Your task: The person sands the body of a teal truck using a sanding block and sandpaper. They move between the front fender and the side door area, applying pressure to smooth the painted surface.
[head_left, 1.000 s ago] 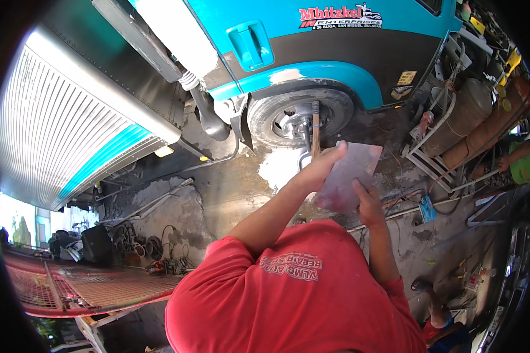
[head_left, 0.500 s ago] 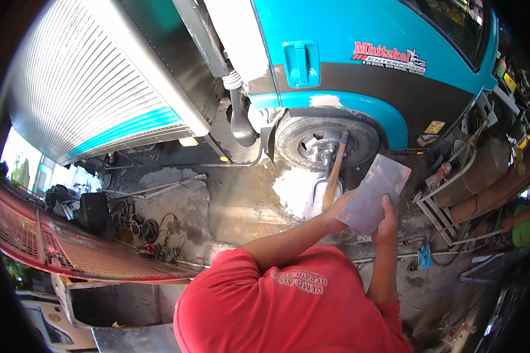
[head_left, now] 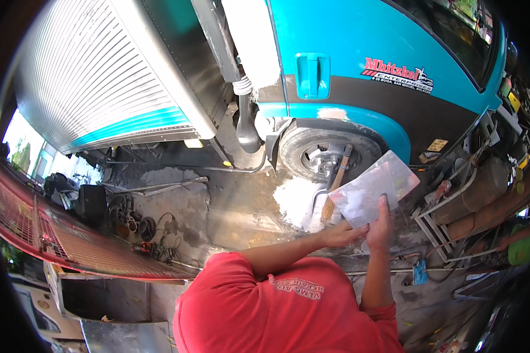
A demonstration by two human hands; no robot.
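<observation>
Two thin, flat grey sheets overlap in front of me, looking like smeared plates. The front sheet [head_left: 359, 197] is pale and hazy. Behind it, the rear sheet [head_left: 404, 177] shows a pinkish edge at the upper right. My right hand [head_left: 381, 225] grips both from the right, its thumb laid over their face and its other fingers hidden behind. My left hand [head_left: 343, 234] is closed at the bottom corner of the front sheet, close beside the right hand. Past the sheets, a broom [head_left: 338, 183] with a wooden handle leans against the truck wheel [head_left: 312, 154].
A teal and black truck cab [head_left: 359, 35] stands ahead, with a ribbed metal cargo box [head_left: 100, 76] to its left. White powder [head_left: 293, 200] covers the floor by the wheel. A metal frame [head_left: 439, 229] stands right; a red mesh panel [head_left: 59, 229] lies left.
The front sheet has turned and now shows more of its face to the left. My left hand has moved down from the sheets' left side to the bottom corner, nearer the right hand.
</observation>
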